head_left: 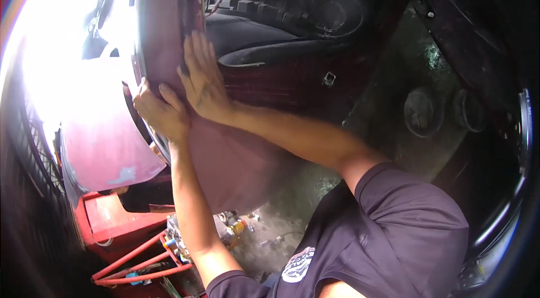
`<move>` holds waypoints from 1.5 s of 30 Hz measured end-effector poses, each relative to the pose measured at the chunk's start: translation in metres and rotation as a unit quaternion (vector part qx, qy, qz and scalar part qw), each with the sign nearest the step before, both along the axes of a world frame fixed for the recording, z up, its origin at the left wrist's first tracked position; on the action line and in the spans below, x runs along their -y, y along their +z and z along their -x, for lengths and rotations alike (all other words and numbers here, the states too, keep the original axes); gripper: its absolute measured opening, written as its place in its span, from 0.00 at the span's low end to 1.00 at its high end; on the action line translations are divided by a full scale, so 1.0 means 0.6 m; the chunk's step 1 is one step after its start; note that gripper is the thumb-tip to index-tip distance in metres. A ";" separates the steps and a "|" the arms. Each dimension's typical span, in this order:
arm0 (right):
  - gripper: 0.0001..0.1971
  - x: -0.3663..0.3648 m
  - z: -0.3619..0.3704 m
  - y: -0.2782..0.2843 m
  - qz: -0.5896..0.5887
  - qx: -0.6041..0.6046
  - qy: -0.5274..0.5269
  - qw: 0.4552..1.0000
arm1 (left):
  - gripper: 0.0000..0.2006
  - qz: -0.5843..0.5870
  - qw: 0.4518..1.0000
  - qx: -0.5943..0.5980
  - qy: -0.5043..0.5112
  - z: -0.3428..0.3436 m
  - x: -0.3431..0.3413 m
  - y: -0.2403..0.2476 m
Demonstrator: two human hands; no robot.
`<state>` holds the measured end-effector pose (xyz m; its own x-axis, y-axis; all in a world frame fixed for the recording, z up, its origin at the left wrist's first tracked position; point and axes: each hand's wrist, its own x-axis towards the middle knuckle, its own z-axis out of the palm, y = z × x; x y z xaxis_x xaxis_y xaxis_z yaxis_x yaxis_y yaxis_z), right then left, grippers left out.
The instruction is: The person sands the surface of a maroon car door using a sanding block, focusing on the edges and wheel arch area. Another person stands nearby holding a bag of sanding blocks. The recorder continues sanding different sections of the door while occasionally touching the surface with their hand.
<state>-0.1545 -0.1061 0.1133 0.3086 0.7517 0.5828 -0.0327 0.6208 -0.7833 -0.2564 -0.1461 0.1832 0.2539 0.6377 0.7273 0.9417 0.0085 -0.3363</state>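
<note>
A dull dark-red car panel stands right in front of the worker, running up beside a dark opening, and both bare hands are on it. The right hand lies along the panel near the opening, fingers straight and close together, palm side toward the surface, with nothing clasped that I can see. The left hand is at the panel's left edge, thumb raised and fingers bent around toward the rim; from here I can't fairly tell whether it grips that edge or only rests there.

Just right of the panel, the opening shows a black trim piece and, beyond it, a dark round ring. Farther right of the panel, two round containers sit on a wet-looking floor. Left of the panel, in harsh glare, stands a paler pinkish panel with a whitish patch low on it. Below the panel are a red tubular frame and a jumble of small metal parts.
</note>
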 end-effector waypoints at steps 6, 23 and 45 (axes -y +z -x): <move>0.32 -0.055 -0.014 0.020 -0.007 -0.007 -0.014 1.000 | 0.21 0.006 1.000 -0.008 0.001 -0.005 -0.003 -0.004; 0.31 -0.058 -0.014 0.035 0.003 -0.101 0.008 0.995 | 0.21 0.013 1.000 0.014 -0.004 -0.019 0.004 -0.001; 0.33 -0.196 -0.102 0.096 -0.025 -0.035 -0.040 0.998 | 0.21 0.023 1.000 0.001 -0.017 -0.018 0.010 0.005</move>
